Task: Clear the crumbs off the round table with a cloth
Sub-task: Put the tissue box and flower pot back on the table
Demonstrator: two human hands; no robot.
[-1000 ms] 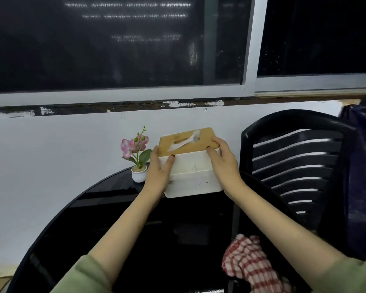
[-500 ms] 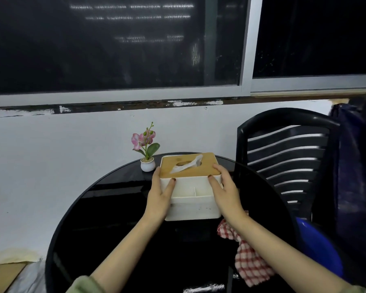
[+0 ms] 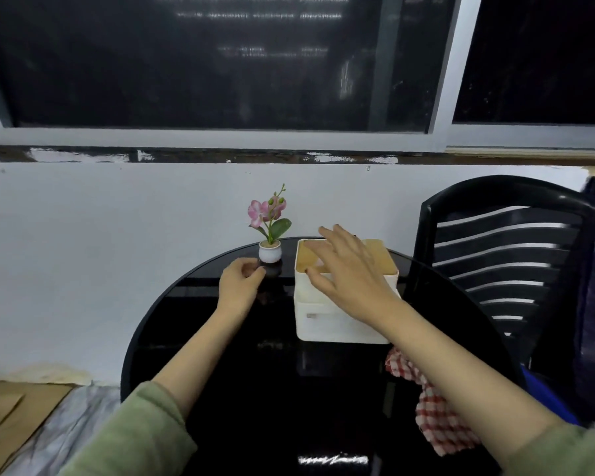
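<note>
The round black glossy table (image 3: 241, 379) fills the lower middle of the view. A red-and-white checked cloth (image 3: 437, 410) lies on its right side, partly under my right forearm. No crumbs show on the dark surface. A white tissue box with a wooden lid (image 3: 327, 321) stands on the far part of the table. My right hand (image 3: 351, 273) hovers over the box, fingers spread, holding nothing. My left hand (image 3: 239, 283) is loosely curled just in front of a small white pot with a pink orchid (image 3: 270, 250), empty, not touching the pot as far as I can tell.
A black plastic chair (image 3: 502, 269) stands right of the table, with something blue (image 3: 547, 400) low beside it. A white wall and dark window lie behind. Cardboard (image 3: 11, 407) and a grey sheet (image 3: 69, 424) cover the floor at the left.
Both hands held the tissue box lifted, then lowered it to the table and let go. My left hand moved left toward the flower pot; my right hand rose open above the lid.
</note>
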